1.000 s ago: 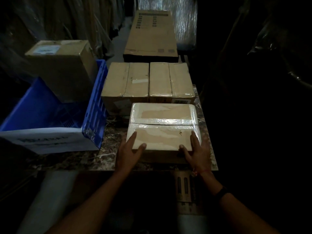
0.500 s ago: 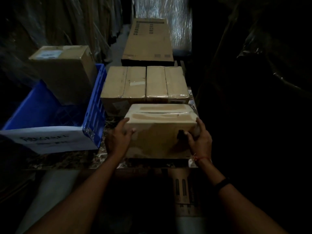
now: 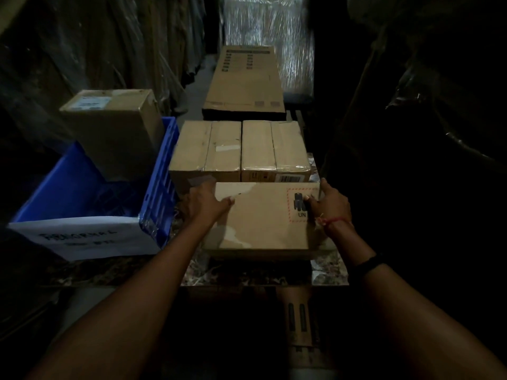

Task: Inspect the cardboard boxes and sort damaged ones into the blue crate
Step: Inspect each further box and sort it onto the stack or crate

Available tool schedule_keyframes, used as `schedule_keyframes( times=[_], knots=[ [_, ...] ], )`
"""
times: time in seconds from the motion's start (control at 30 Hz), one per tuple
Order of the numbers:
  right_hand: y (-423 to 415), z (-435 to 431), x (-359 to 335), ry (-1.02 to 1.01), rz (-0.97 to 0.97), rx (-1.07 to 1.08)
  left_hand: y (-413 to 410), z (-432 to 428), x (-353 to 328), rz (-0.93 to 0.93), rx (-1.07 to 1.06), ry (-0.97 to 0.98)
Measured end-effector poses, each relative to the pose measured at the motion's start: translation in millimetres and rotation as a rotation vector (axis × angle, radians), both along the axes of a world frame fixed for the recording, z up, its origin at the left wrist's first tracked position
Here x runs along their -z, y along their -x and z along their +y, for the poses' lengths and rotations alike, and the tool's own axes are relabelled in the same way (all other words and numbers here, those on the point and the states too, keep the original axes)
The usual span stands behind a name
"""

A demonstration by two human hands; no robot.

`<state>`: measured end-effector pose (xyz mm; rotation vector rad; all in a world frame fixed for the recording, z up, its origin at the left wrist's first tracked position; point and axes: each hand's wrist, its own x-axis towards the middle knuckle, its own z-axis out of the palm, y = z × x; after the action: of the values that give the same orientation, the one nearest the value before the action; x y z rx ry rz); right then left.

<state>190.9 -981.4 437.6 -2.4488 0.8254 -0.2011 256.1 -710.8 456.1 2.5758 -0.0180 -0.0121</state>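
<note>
Gripping the cardboard box [image 3: 263, 218] by its far corners, my left hand [image 3: 203, 202] and right hand [image 3: 330, 205] curl round its edges. It sits on the table [image 3: 326, 270] just right of the blue crate [image 3: 156, 187].

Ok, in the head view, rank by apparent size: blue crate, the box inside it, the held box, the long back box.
1. Blue crate: largest.
2. Box inside the crate and held box: look alike, not ranked.
3. Long back box: looks smallest, but it is farthest away, so unsure.
</note>
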Motion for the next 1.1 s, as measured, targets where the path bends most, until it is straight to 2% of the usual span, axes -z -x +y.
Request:
schedule_keyframes(
  times=[0.17,0.3,0.4,0.5,0.57,0.63,0.77,0.93,1.0,1.1],
  knots=[
    [-21,-4,1,-0.022,0.146,-0.086,-15,-11,-1,0.164,0.094,-0.027],
    [-34,-4,1,-0.088,0.205,-0.060,-34,-17,-1,0.260,0.138,-0.061],
    [-32,8,-9,0.057,0.336,-0.065,-39,-20,-6,0.365,0.176,-0.065],
    [-27,33,-23,0.185,0.397,-0.278,-30,-40,-19,0.420,0.391,-0.357],
    [-31,51,-24,0.148,0.471,-0.384,-24,-58,-21,0.418,0.503,-0.487],
    [-38,59,-21,0.110,0.535,-0.409,-23,-71,-16,0.420,0.521,-0.555],
    [-51,58,-5,0.138,0.571,-0.373,-28,-79,-13,0.439,0.508,-0.562],
    [-59,62,-10,0.213,0.621,-0.424,-33,-85,-13,0.440,0.502,-0.589],
    [-51,60,-16,0.190,0.589,-0.425,-33,-80,-24,0.418,0.532,-0.584],
    [-33,42,-24,0.172,0.433,-0.415,-27,-74,-37,0.351,0.549,-0.632]
  ],
)
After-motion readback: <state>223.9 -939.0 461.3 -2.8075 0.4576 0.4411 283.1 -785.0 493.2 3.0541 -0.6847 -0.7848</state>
